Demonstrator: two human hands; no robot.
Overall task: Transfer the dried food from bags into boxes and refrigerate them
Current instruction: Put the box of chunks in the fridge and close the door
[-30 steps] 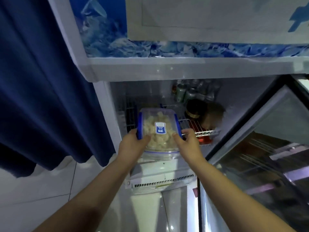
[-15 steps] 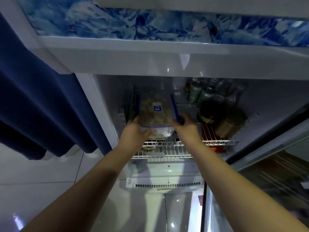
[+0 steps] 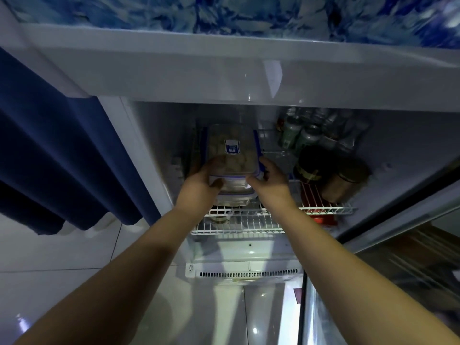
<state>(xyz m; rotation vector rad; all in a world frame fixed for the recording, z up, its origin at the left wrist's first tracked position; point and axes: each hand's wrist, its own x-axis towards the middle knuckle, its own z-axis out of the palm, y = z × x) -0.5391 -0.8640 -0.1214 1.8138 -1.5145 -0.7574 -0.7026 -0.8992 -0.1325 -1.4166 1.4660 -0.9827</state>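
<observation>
A person reaches both bare arms into an open white refrigerator (image 3: 159, 135) and holds a clear rectangular plastic box with blue side latches and a blue label on its lid (image 3: 231, 150). The left hand (image 3: 199, 188) grips the near left corner, fingers curled round the side and thumb on the front edge. The right hand (image 3: 271, 185) grips the near right corner in the same way, beside a blue latch. The box is inside the compartment, above the white wire shelf (image 3: 249, 220), at its left.

Directly beneath it sits what looks like a second clear box with a blue rim (image 3: 234, 199). Whether the two touch cannot be told. The likely risk is a crooked stack: if the upper box lands off-centre or tilted, it could slide off the smooth lid when the hands let go, towards the front edge of the shelf. Pushing it too far right could knock the dark round jar (image 3: 313, 163) just beside it. The interior is dim, which makes alignment harder to judge.

The held box is packed with pale, lumpy dried food pieces, its lid on. The lower box's contents are unclear. A cluster of drink cans (image 3: 298, 138) stands at the back right, and a brown metal tin (image 3: 348, 180) rests tilted next to the jar.
</observation>
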